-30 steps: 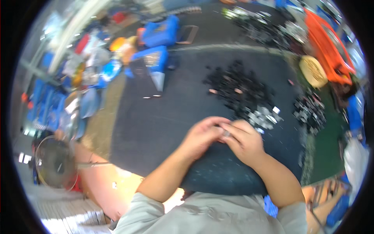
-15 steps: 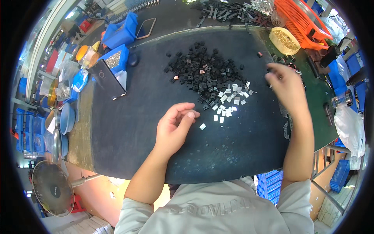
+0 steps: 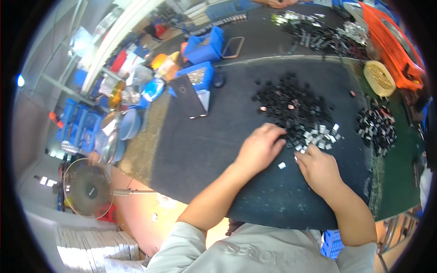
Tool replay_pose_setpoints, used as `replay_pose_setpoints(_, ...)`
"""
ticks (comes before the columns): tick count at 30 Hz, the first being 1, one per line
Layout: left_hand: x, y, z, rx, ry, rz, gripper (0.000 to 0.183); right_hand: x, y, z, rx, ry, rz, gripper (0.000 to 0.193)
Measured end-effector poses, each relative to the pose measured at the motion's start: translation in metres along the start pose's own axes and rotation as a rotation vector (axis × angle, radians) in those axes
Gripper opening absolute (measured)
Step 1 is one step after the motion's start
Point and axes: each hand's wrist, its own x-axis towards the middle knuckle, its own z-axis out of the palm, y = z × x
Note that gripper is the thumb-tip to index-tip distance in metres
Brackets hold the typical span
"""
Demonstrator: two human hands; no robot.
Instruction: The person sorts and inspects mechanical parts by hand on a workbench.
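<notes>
A heap of small black blocks [image 3: 291, 98] lies on the dark mat, with loose silver-white metal pieces [image 3: 321, 136] along its near right edge. My left hand [image 3: 259, 148] is at the heap's near left edge, thumb and fingers drawn together; what lies between the tips is hidden. To its right, my right hand [image 3: 320, 169] pinches a small silver-white piece [image 3: 296, 158] at its fingertips, just below the loose ones. A single white piece [image 3: 282, 165] lies on the mat between the hands.
A second pile of black-and-silver pieces [image 3: 377, 127] lies at the right. Behind it are a cream tub [image 3: 380, 78] and an orange basket [image 3: 392, 52]. A phone [image 3: 189, 96] leans by the blue bins [image 3: 200, 75] at left. Another person's hand [image 3: 280, 3] shows at the far edge.
My right hand has come from the right-hand pile to the silver-white pieces. My left hand has moved up to the black heap's edge. The whole view has shifted and tilted.
</notes>
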Motion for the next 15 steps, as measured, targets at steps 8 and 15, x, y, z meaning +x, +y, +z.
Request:
replay_pose_setpoints(8,-0.017,0.005,-0.008,-0.181,-0.060,-0.194,0.019,0.001,0.000,-0.001,0.212,-0.039,0.021,0.013)
replay_pose_setpoints(15,-0.022,-0.008,0.000,-1.329,-0.084,-0.554,0.020,0.007,0.003,-0.007,0.444,0.024,-0.032,0.015)
